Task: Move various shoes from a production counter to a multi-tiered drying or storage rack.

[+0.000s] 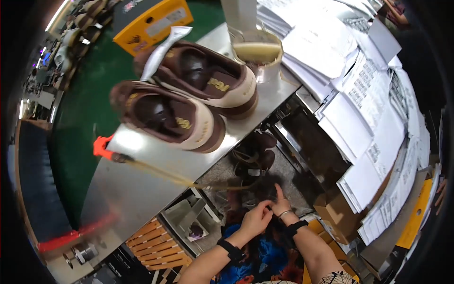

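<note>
Left hand (256,218) and right hand (282,204) together low below the metal table (142,184), fingers curled on something dark (too blurred to identify), 2 brown shoes (189,102) on the table above, well apart from them

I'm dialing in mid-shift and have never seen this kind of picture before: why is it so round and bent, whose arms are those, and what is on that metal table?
There is no machine here. The picture comes from a wide fisheye camera worn on a person's head, looking down, so straight edges bend near the rim. The two forearms rising from the lower edge are that person's own. The left hand and right hand meet low down, below the table edge, fingers together on something small and dark; I cannot tell what it is or whether it is gripped. Both wrists wear dark bands.

On the metal table stand two brown and cream shoes side by side, with a pale container behind them. A thin yellowish cord crosses the table from a red piece. Stacks of white paper sheets fill the right side.
</note>
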{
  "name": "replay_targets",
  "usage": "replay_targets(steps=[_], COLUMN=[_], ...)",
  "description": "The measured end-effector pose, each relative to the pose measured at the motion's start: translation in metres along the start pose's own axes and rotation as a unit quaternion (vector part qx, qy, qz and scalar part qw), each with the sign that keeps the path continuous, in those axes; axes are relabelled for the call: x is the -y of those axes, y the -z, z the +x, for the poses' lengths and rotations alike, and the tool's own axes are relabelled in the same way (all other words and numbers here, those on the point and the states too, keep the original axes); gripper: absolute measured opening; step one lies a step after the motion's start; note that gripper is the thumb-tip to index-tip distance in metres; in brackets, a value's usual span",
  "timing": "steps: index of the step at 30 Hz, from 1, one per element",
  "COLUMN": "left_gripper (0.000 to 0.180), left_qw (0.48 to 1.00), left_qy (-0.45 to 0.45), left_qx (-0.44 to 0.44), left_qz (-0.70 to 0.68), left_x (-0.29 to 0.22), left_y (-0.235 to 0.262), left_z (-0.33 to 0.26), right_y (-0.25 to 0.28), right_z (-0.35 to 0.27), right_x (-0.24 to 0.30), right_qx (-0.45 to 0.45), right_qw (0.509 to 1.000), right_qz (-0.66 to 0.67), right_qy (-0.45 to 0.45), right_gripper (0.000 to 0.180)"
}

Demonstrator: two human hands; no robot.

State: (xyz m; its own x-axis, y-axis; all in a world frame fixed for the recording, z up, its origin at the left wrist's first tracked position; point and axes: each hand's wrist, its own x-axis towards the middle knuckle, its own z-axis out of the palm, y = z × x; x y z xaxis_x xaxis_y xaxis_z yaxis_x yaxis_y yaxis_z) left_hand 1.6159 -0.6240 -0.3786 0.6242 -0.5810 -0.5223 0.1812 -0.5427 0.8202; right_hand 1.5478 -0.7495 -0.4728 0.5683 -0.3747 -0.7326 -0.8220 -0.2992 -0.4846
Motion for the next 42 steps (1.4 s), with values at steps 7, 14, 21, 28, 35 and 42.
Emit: replay_targets(steps=[7, 14, 21, 28, 35, 42], left_gripper=[0.019, 0.04, 0.045, 0.044, 0.054, 0.052], left_qw=[0.981, 0.915, 0.969, 0.974, 0.94, 0.963], left_qy=[-0.11, -0.087, -0.119, -0.02, 0.09, 0.106], left_qx=[-0.122, -0.118, -0.201, -0.119, 0.02, -0.053], left_qz=[0.099, 0.377, 0.08, 0.193, 0.329, 0.243], left_x=[0.1, 0.241, 0.214, 0.248, 0.232, 0.24], left_y=[-0.013, -0.028, -0.046, -0.024, -0.006, 0.002], left_z=[0.053, 0.082, 0.199, 0.275, 0.271, 0.255], right_y=[-0.025, -0.1, -0.107, -0.064, -0.077, -0.116], right_z=[0.094, 0.042, 0.073, 0.171, 0.29, 0.347], right_x=[0.034, 0.113, 0.098, 0.029, 0.026, 0.056], right_qx=[0.082, 0.247, 0.198, -0.134, -0.199, -0.142], right_qw=[0.965, 0.92, 0.853, 0.905, 0.868, 0.765], right_qz=[-0.012, -0.12, -0.166, -0.039, -0.2, -0.484], right_qy=[0.247, 0.28, 0.454, 0.402, 0.408, 0.4], right_gripper=[0.049, 0.032, 0.031, 0.03, 0.029, 0.024])
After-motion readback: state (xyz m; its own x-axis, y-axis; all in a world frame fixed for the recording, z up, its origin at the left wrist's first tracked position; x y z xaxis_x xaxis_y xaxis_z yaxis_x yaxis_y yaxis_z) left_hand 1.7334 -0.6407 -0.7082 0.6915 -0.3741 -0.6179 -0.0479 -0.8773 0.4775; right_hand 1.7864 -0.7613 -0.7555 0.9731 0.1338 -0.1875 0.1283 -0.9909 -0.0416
